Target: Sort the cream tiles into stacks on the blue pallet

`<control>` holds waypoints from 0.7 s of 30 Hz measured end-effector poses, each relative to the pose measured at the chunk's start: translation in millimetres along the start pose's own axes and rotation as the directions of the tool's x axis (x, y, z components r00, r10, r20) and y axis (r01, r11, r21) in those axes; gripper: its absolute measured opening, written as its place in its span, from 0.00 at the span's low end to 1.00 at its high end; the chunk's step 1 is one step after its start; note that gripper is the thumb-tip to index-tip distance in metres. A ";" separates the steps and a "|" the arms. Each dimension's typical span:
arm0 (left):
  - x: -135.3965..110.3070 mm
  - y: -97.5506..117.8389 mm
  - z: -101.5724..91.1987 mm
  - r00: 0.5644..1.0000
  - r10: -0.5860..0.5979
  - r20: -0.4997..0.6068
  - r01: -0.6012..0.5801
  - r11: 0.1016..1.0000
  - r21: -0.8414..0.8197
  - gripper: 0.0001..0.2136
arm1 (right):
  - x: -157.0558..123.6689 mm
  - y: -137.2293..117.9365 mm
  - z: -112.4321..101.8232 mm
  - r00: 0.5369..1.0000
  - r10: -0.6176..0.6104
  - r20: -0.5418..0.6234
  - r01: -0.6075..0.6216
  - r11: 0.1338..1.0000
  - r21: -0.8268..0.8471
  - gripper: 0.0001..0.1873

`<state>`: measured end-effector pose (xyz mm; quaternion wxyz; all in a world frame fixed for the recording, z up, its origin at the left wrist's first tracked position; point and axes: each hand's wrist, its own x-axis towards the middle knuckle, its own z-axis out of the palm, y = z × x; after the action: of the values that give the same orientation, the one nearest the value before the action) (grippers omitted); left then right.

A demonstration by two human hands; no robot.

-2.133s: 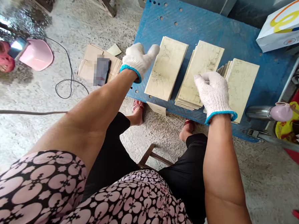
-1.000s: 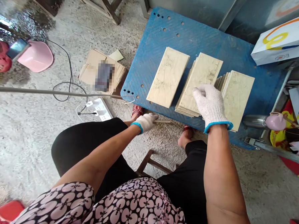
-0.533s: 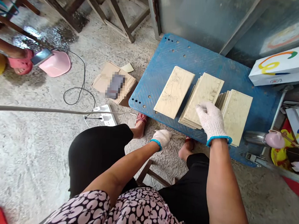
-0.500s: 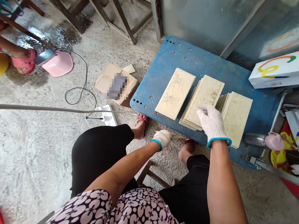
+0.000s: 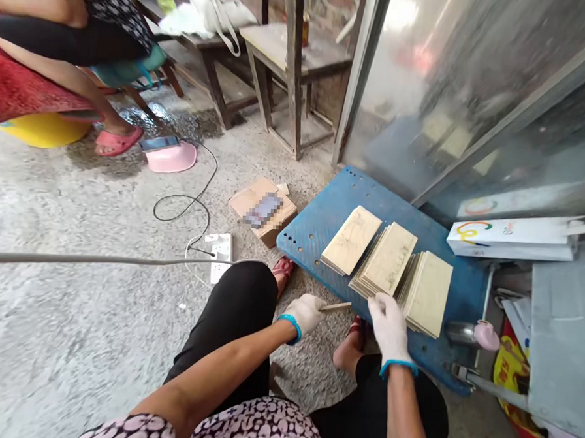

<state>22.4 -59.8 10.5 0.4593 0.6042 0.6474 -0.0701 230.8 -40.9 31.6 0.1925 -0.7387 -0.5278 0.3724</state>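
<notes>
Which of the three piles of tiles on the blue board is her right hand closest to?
The middle pile. Her right hand is at its near corner, while the left pile lies farther off and the right pile sits beside the hand.

Three tile stacks [image 5: 387,262] side by side on the platform [image 5: 322,211], box [image 5: 510,235] at its right edge.

No words or numbers can be read anywhere. The white box [image 5: 510,238] beside the blue board [image 5: 340,198] carries only a looping mark in orange, yellow, green and blue, and the cardboard box [image 5: 262,210] on the floor has its top blurred out.
</notes>
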 end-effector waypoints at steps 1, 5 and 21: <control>-11.6 -2.6 -1.7 1.000 -0.005 -0.019 0.004 0.998 -0.059 0.14 | -14.3 4.6 8.2 0.999 0.008 -0.032 -0.006 0.998 0.055 0.31; -49.5 -16.2 -0.4 0.989 -0.119 -0.089 0.084 0.940 -0.331 0.13 | -68.2 41.1 53.8 0.997 0.029 -0.067 -0.017 0.987 0.160 0.34; -51.0 -40.4 29.3 0.984 -0.086 -0.155 -0.056 0.678 -0.733 0.09 | -113.2 68.1 123.9 0.969 -0.192 -0.153 0.127 0.925 -0.359 0.60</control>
<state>-4.6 -125.9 9.8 0.6033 0.3672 0.6639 0.2456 162.1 -184.0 -55.6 0.1376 -0.7468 -0.6234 0.1865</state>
